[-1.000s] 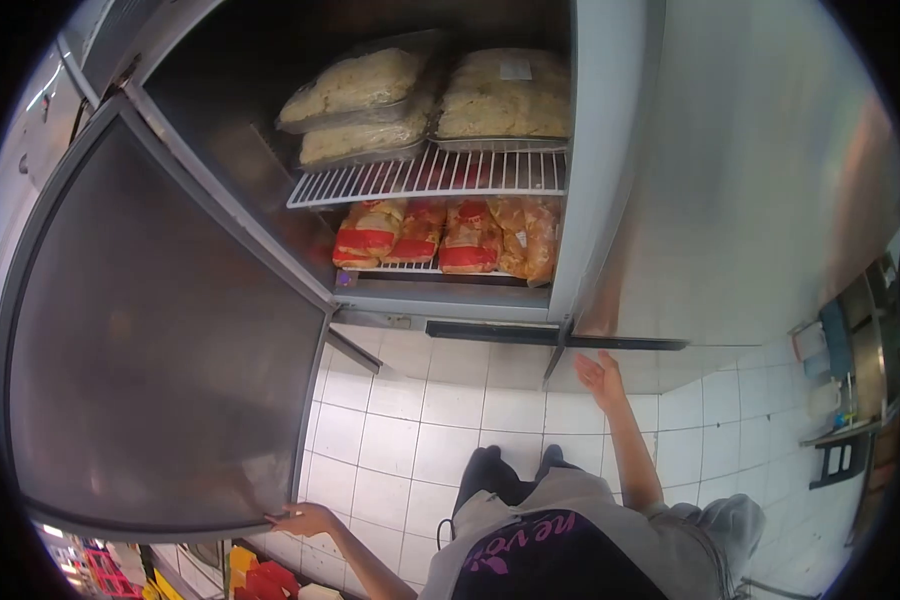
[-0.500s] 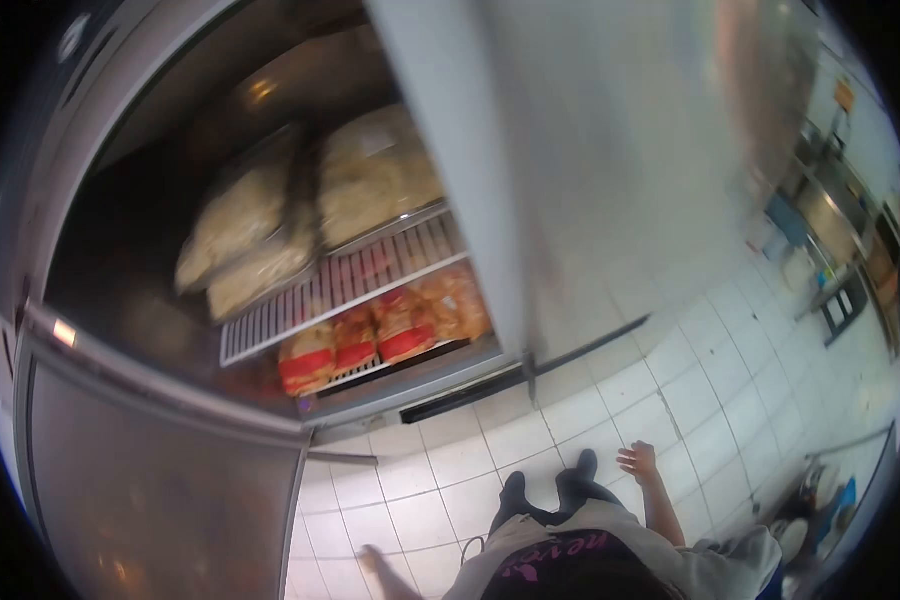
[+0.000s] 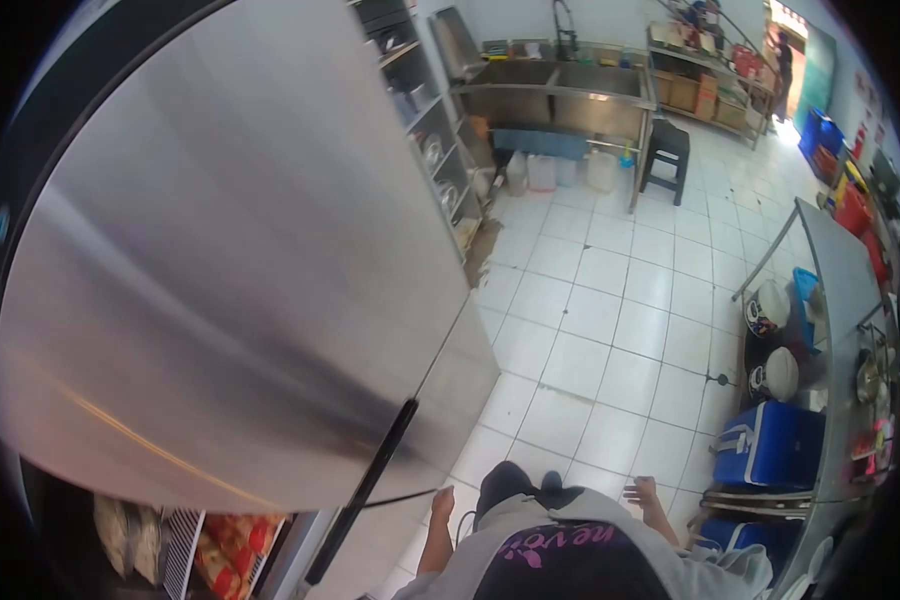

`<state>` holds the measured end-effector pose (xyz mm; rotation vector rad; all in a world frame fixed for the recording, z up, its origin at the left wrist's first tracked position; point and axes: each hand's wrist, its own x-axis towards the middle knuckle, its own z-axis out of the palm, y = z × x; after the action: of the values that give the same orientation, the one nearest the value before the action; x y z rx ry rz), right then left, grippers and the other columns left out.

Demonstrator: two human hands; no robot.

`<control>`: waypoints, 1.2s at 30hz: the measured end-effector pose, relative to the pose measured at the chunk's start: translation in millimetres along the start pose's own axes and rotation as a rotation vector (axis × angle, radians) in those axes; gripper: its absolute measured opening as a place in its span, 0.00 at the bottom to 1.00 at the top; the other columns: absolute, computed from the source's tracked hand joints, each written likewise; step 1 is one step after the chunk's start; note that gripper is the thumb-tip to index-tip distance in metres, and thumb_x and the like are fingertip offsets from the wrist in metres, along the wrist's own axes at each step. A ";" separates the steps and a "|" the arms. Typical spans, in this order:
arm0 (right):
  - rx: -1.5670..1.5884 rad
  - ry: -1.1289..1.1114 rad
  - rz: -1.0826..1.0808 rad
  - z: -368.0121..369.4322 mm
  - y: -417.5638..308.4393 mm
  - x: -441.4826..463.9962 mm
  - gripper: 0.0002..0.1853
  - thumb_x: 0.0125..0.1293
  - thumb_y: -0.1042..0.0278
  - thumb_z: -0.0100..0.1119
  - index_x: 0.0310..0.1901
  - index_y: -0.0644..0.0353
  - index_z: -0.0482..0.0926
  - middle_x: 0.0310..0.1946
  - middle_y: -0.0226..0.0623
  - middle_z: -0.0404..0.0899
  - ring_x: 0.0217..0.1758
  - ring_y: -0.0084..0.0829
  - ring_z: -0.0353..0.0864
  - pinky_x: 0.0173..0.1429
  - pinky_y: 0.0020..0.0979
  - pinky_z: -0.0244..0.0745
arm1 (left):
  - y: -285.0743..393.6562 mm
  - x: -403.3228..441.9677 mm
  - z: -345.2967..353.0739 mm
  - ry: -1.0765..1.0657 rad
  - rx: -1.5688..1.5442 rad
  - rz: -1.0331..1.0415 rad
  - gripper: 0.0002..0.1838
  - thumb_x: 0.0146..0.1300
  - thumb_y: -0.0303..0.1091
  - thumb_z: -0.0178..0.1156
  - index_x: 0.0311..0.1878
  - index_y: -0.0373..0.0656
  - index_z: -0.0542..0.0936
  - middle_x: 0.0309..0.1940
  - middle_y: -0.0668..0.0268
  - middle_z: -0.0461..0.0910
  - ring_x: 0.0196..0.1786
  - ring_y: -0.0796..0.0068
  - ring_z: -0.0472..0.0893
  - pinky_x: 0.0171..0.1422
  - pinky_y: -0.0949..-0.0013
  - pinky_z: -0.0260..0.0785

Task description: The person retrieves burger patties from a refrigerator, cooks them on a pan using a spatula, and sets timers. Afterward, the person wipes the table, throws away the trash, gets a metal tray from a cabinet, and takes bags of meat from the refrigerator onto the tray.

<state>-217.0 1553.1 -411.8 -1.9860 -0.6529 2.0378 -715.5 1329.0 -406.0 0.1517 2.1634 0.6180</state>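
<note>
A large stainless steel fridge door (image 3: 220,250) stands open on the left, with a black strip (image 3: 365,500) along its lower edge. My left hand (image 3: 443,503) hangs just right of that strip. Its fingers are too small and turned to make out, and I see no object in it. On the other side, my right hand (image 3: 642,492) is held low beside my apron (image 3: 570,560), fingers apart, holding nothing. Part of the fridge interior shows at bottom left: pale bags (image 3: 130,535) and red-and-orange packets (image 3: 235,550) beside a white wire shelf (image 3: 182,550).
White floor tiles (image 3: 580,310) stretch ahead to a double steel sink (image 3: 555,100). A black stool (image 3: 667,160) stands next to the sink. Along the right runs a metal table (image 3: 835,250) with white buckets (image 3: 775,375) and a blue cooler box (image 3: 770,445) below. Open shelving (image 3: 435,140) stands behind the door.
My view has swung right, so the fridge interior now sits at bottom left and the sink area shows ahead. My left hand has come up and nearer my body; the right stays open.
</note>
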 end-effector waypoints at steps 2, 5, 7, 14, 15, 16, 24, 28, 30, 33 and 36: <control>0.138 0.013 0.027 -18.8 -2.5 24.1 0.21 0.62 0.68 0.43 0.56 0.58 0.54 0.38 0.53 0.78 0.29 0.44 0.81 0.31 0.45 0.73 | 20.0 -4.9 3.5 -0.083 -0.136 -0.045 0.23 0.62 0.48 0.44 0.51 0.40 0.75 0.50 0.53 0.76 0.46 0.48 0.77 0.51 0.56 0.66; 0.296 0.053 0.116 -20.5 -32.3 58.3 0.21 0.61 0.69 0.41 0.56 0.56 0.53 0.39 0.53 0.78 0.29 0.45 0.81 0.31 0.45 0.73 | 44.6 -2.6 -8.2 -0.311 0.147 0.144 0.21 0.61 0.48 0.48 0.47 0.42 0.77 0.43 0.58 0.79 0.37 0.51 0.78 0.41 0.54 0.68; 0.242 0.034 0.095 -13.7 -53.6 75.8 0.20 0.61 0.69 0.41 0.55 0.57 0.54 0.40 0.54 0.77 0.30 0.46 0.81 0.32 0.45 0.74 | 70.0 -5.4 -15.7 -0.424 0.305 0.231 0.21 0.61 0.48 0.48 0.48 0.42 0.77 0.43 0.58 0.79 0.37 0.52 0.79 0.41 0.55 0.68; 0.170 0.055 -0.001 13.5 -151.4 221.1 0.18 0.60 0.71 0.43 0.52 0.64 0.63 0.40 0.55 0.77 0.31 0.49 0.81 0.29 0.47 0.74 | 262.7 52.8 5.4 -0.524 0.529 0.590 0.21 0.60 0.49 0.49 0.48 0.43 0.76 0.44 0.60 0.78 0.37 0.54 0.79 0.40 0.55 0.69; 0.177 0.093 -0.013 14.7 -162.7 255.1 0.18 0.60 0.71 0.43 0.52 0.65 0.64 0.39 0.55 0.77 0.31 0.50 0.81 0.28 0.47 0.74 | 312.9 60.7 17.3 -0.462 0.547 0.674 0.21 0.60 0.49 0.49 0.48 0.43 0.76 0.44 0.60 0.78 0.37 0.54 0.79 0.40 0.55 0.69; 0.188 0.114 -0.026 14.9 -185.2 279.1 0.18 0.60 0.71 0.44 0.52 0.66 0.64 0.39 0.55 0.77 0.31 0.50 0.80 0.28 0.47 0.74 | 368.8 70.5 31.0 -0.374 0.553 0.737 0.21 0.60 0.49 0.49 0.48 0.43 0.76 0.44 0.61 0.78 0.37 0.54 0.79 0.40 0.55 0.69; 0.093 -0.103 -0.002 36.1 -460.3 286.0 0.19 0.62 0.69 0.43 0.54 0.56 0.56 0.32 0.52 0.79 0.22 0.41 0.79 0.28 0.44 0.73 | 888.6 167.6 -48.0 0.582 -0.190 1.110 0.13 0.63 0.36 0.53 0.46 0.38 0.74 0.44 0.52 0.76 0.49 0.56 0.76 0.54 0.61 0.65; -0.037 -0.159 0.060 54.2 -539.0 367.7 0.17 0.63 0.69 0.43 0.53 0.56 0.57 0.32 0.52 0.79 0.23 0.43 0.79 0.30 0.47 0.74 | 1064.3 171.1 -190.5 0.963 -0.430 1.282 0.21 0.60 0.33 0.57 0.57 0.40 0.69 0.50 0.60 0.74 0.50 0.67 0.75 0.55 0.66 0.66; -0.089 -0.187 0.071 72.0 -596.2 411.2 0.17 0.63 0.70 0.43 0.53 0.56 0.57 0.32 0.51 0.79 0.24 0.44 0.79 0.30 0.48 0.74 | 1123.7 200.1 -244.5 1.037 -0.500 1.270 0.24 0.60 0.34 0.58 0.58 0.40 0.67 0.50 0.59 0.74 0.48 0.67 0.75 0.53 0.66 0.67; -0.168 -0.188 0.067 113.0 -704.9 457.4 0.16 0.62 0.69 0.44 0.52 0.55 0.59 0.30 0.50 0.79 0.22 0.42 0.79 0.27 0.44 0.73 | 1176.6 248.3 -290.2 1.044 -0.549 1.202 0.25 0.59 0.36 0.59 0.57 0.38 0.66 0.49 0.59 0.74 0.47 0.68 0.75 0.51 0.67 0.67; -0.250 -0.194 0.080 168.7 -797.8 480.2 0.14 0.62 0.68 0.45 0.50 0.53 0.62 0.29 0.49 0.79 0.21 0.41 0.78 0.24 0.40 0.71 | 1194.0 242.2 -280.9 1.200 -0.467 0.980 0.23 0.59 0.38 0.59 0.55 0.38 0.67 0.46 0.60 0.75 0.45 0.68 0.75 0.50 0.67 0.67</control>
<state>-530.1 2443.9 -475.2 -1.9872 -0.9228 2.3175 -1211.8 2338.8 138.9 0.7600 2.8604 2.1824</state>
